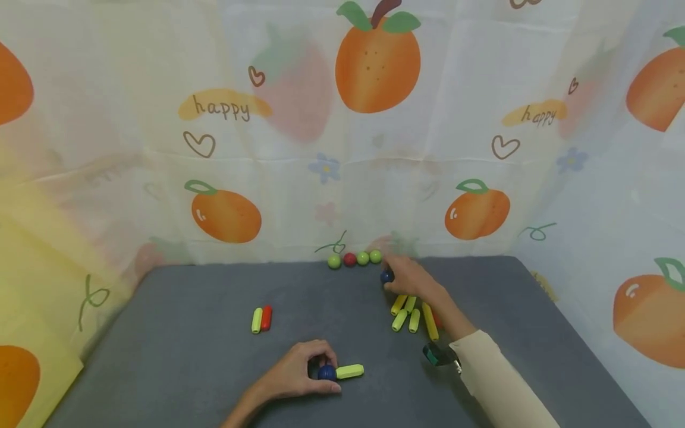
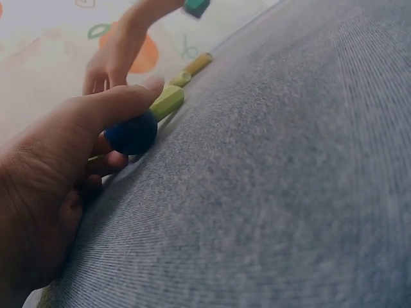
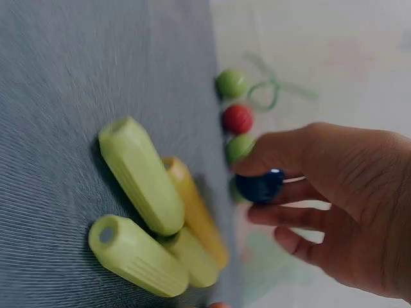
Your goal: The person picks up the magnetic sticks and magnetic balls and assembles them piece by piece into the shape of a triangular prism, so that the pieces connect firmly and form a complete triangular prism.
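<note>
Near the front of the grey table, my left hand (image 1: pixel 301 371) holds a dark blue ball (image 1: pixel 327 373) between thumb and fingers. A light green stick (image 1: pixel 350 371) lies against that ball, pointing right. At the back, my right hand (image 1: pixel 411 277) pinches a second dark blue ball (image 3: pixel 260 186) between thumb and fingertips. Just left of the right hand, a row of balls lines the table's back edge: a green ball (image 1: pixel 334 261), a red ball (image 1: pixel 349 259) and two more green ones (image 1: pixel 369 257). Below the right hand lie several sticks, light green (image 3: pixel 141 176) and yellow (image 3: pixel 196 212).
On the left part of the table (image 1: pixel 176 356), a light green stick (image 1: pixel 257 320) and a red stick (image 1: pixel 266 318) lie side by side. Another red stick (image 1: pixel 437 321) is partly hidden by the right forearm. A fruit-printed curtain (image 1: pixel 299 196) rises behind the table's back edge.
</note>
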`<state>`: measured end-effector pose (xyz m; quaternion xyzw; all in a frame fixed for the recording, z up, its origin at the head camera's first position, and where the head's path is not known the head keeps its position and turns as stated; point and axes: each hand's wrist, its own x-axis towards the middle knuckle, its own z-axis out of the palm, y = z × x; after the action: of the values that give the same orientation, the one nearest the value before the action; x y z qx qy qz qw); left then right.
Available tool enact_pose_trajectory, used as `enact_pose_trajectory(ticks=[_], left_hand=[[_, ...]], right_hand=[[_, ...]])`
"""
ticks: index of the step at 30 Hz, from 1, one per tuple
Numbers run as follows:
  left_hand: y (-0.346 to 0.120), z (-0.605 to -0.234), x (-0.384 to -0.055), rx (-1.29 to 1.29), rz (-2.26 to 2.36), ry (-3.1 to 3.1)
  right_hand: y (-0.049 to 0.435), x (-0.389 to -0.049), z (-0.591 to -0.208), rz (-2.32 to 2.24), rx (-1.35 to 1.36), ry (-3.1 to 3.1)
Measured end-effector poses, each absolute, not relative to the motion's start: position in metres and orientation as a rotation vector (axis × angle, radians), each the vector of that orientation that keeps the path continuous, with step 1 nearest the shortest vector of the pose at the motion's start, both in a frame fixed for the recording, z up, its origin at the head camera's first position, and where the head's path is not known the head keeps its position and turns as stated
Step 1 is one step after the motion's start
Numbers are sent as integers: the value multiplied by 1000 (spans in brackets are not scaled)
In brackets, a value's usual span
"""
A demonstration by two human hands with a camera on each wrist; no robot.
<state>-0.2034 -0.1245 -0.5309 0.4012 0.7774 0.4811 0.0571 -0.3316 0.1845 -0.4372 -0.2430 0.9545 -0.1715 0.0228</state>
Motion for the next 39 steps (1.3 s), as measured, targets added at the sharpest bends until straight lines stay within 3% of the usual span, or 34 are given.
enact_pose_trajectory(ticks=[6, 12, 20, 23, 34, 39], left_hand=[[-125, -528, -203, 1193, 1458, 2355], [-124, -527, -204, 1227, 1462, 2367], [-125, -526, -205, 1214, 1436, 2390], [-124, -527, -205, 1206, 1424, 2385], [-125, -527, -207, 1181, 1430, 2317], [-125, -527, -205, 1151, 1466, 2287]], right_hand=[[180, -276, -423, -486, -919, 2823], [179, -233, -437, -460, -1114, 2582], [179, -234, -520, -531, -1267, 2513], [177, -234, -531, -492, -1217, 2512], [164, -204, -468, -648, -1081, 2464], [165, -207, -479, -656, -1059, 2482]])
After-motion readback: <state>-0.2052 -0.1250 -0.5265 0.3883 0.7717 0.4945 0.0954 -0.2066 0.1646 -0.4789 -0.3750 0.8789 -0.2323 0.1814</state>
